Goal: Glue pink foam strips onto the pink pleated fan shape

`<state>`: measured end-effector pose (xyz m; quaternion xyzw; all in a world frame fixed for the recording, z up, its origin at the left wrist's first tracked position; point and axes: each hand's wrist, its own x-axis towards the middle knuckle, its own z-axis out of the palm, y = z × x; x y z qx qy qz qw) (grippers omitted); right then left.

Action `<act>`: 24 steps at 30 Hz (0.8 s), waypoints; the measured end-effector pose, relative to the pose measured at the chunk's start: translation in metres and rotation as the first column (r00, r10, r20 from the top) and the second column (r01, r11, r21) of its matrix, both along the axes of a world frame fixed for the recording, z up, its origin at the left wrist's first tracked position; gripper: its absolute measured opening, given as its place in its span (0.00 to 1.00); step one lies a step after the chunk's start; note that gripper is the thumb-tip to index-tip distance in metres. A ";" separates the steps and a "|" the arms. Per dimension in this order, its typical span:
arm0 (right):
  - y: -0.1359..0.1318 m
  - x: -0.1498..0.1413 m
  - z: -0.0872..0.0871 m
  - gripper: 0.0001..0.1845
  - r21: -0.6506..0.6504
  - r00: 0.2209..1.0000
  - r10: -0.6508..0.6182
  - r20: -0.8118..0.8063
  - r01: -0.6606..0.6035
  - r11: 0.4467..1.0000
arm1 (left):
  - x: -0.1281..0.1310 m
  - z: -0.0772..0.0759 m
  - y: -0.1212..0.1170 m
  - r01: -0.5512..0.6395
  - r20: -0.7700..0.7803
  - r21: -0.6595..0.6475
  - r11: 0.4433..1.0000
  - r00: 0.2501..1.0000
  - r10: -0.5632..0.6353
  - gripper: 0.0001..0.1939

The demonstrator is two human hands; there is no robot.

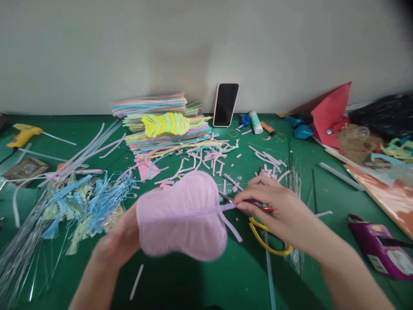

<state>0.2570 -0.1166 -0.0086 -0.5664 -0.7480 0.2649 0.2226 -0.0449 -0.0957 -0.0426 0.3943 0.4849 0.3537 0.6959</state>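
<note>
Pink gauzy piece [180, 191] stands against the left hand [124, 239], finger state hidden, undetermined; right hand [274, 206] pinches the lilac strip [228, 207] between thumb and fingertips, near yellow handle [274, 252].

Nothing legible (tube label [256, 122] blurred)

- Flat green tabletop [238, 284] is bearing these:
- Yellow plastic glue gun [25, 134] is lying left.
- Short lilac fuzzy stem cuttings [213, 157] are lying scattered centrally.
- Magenta boxy device [380, 247] is resting right.
</note>
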 end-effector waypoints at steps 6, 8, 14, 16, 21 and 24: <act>0.038 0.001 0.000 0.11 -0.130 0.903 0.355 0.243 -0.332 0.934 | 0.017 0.007 0.045 0.685 -0.342 -0.073 0.725 0.666 -0.663 0.22; 0.047 -0.003 -0.003 0.13 -0.134 0.871 0.379 0.311 -0.355 0.925 | 0.040 0.008 0.055 0.729 -0.531 0.065 0.681 0.604 -0.595 0.20; 0.051 -0.011 -0.018 0.11 -0.079 0.867 0.366 0.340 -0.361 0.929 | 0.077 0.003 0.053 0.768 -0.571 0.275 0.579 0.615 -0.544 0.19; 0.050 -0.011 -0.025 0.10 -0.037 0.884 0.346 0.314 -0.352 0.935 | 0.080 -0.006 0.051 0.795 -0.579 0.271 0.543 0.585 -0.568 0.09; 0.035 0.009 -0.041 0.10 0.224 0.965 0.085 0.249 -0.143 0.964 | 0.074 -0.033 0.035 0.721 -0.607 0.302 0.624 0.650 -0.457 0.05; 0.015 0.031 -0.048 0.10 0.320 0.942 -0.189 0.277 0.095 0.943 | 0.068 -0.043 0.021 0.727 -0.603 0.296 0.619 0.645 -0.470 0.10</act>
